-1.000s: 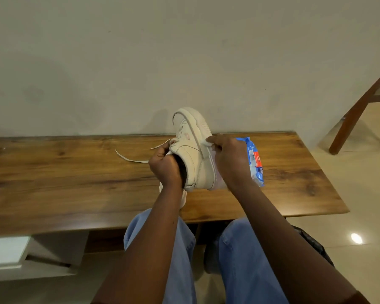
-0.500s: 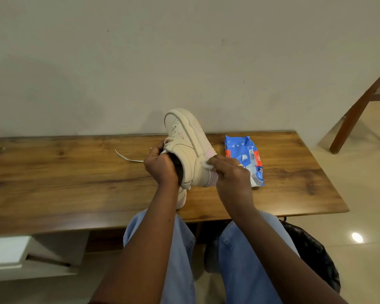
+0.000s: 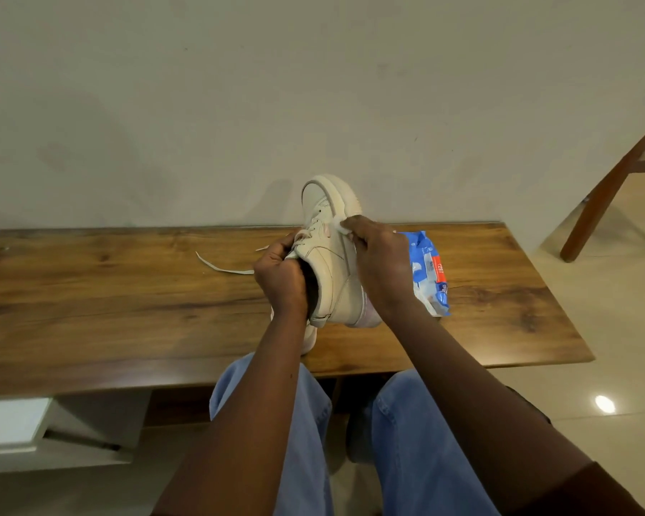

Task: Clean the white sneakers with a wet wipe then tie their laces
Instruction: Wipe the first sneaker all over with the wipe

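A white sneaker [image 3: 330, 251] is held up on end above the wooden table [image 3: 127, 303], toe pointing up and away. My left hand [image 3: 282, 281] grips it at the tongue and collar. My right hand [image 3: 382, 268] pinches a white wet wipe [image 3: 340, 228] against the sneaker's right side near the sole. A loose lace [image 3: 224, 269] trails onto the table to the left. The second sneaker [image 3: 310, 338] is mostly hidden under my left wrist at the table's near edge.
A blue pack of wet wipes [image 3: 431, 279] lies on the table just right of my right hand. The wall stands directly behind the table. A wooden chair leg [image 3: 604, 195] stands on the tiled floor at the right. My knees in blue jeans are below the table edge.
My right hand has slid the wipe from the sneaker's heel end up along its side toward the toe. The sneaker shifted slightly right, and the hand covers part of the wipes pack again.
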